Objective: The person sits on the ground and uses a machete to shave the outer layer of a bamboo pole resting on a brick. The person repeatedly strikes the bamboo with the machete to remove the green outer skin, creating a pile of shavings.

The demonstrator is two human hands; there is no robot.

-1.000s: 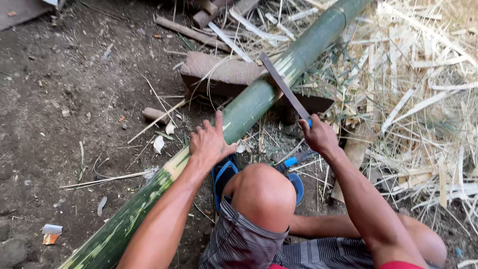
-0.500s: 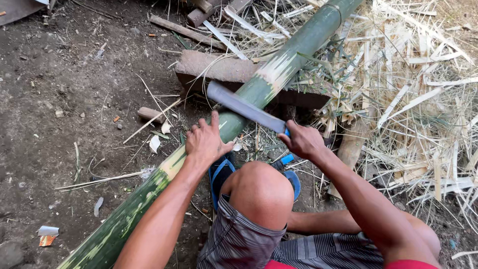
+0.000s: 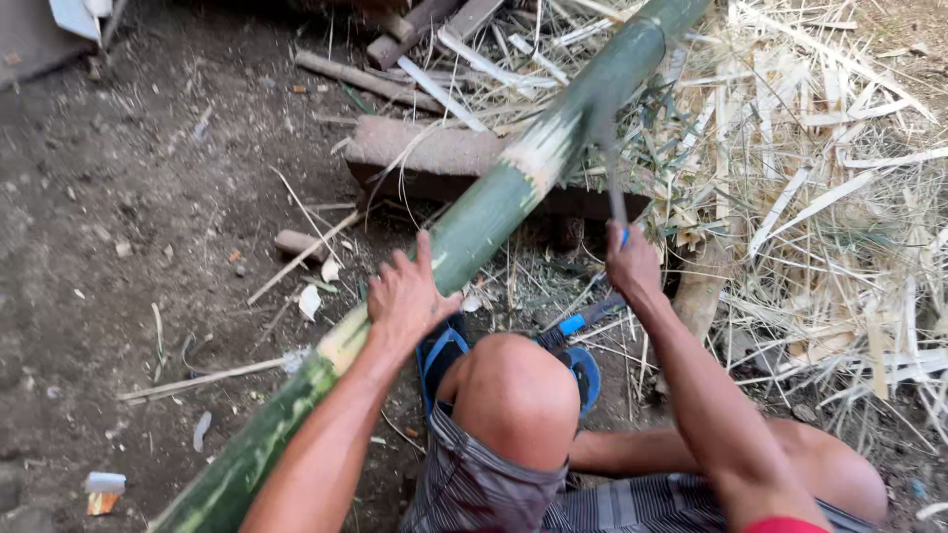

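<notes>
A long green bamboo pole [image 3: 494, 202] runs from bottom left to top right, resting on a brown wooden block [image 3: 425, 148]. My left hand [image 3: 405, 296] presses flat on the pole just below the block. My right hand [image 3: 632, 265] grips a blue-handled machete [image 3: 610, 168]; its blade is motion-blurred and points up against the pole near a pale scraped patch [image 3: 538, 153]. My bent knee [image 3: 518, 395] is between my arms.
Dry bamboo shavings and split strips [image 3: 820, 197] pile up on the right. Sticks and wood scraps [image 3: 395, 49] lie at the top. Bare dirt ground [image 3: 128, 217] spreads to the left. A blue sandal [image 3: 439, 350] and another blue-handled tool [image 3: 583, 318] lie under my knee.
The machete swung from lying low across the pole near my left hand up to the right, against the pole above the block. My left hand stayed on the pole.
</notes>
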